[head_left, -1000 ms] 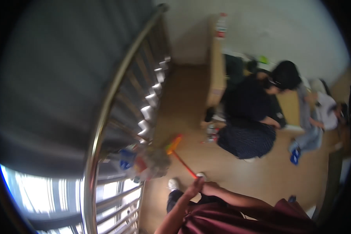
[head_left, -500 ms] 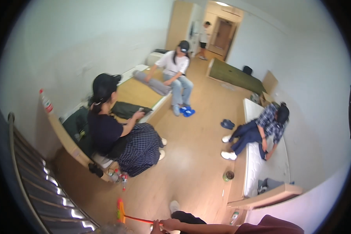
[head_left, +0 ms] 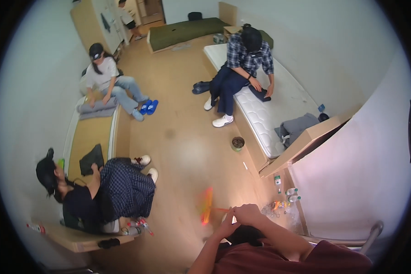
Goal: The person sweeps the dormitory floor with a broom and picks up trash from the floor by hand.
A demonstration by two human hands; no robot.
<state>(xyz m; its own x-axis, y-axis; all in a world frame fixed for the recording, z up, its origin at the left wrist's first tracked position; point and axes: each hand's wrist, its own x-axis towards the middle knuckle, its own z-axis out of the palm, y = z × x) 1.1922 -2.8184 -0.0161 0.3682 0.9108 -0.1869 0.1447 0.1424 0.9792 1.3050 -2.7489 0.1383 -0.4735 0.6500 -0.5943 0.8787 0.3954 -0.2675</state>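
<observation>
My two hands are closed together around the thin orange-red handle of a broom, low in the middle of the view. My left hand sits slightly lower on the picture, and my right hand is beside it with the forearm coming from a maroon sleeve. The orange and yellow broom head is smeared by motion; it lies to the left of my hands over the wooden floor. Most of the handle is hidden by my fingers.
Right of my hands lie plastic bottles and a heap of clear and orange litter. A round bin stands by the right bed. People sit on both beds. Blue slippers and more bottles are leftward.
The view has turned to the right and downward. My hands and the broom now appear farther right, and both forearms show. The person in dark clothes has lowered a hand onto dark cloth.
</observation>
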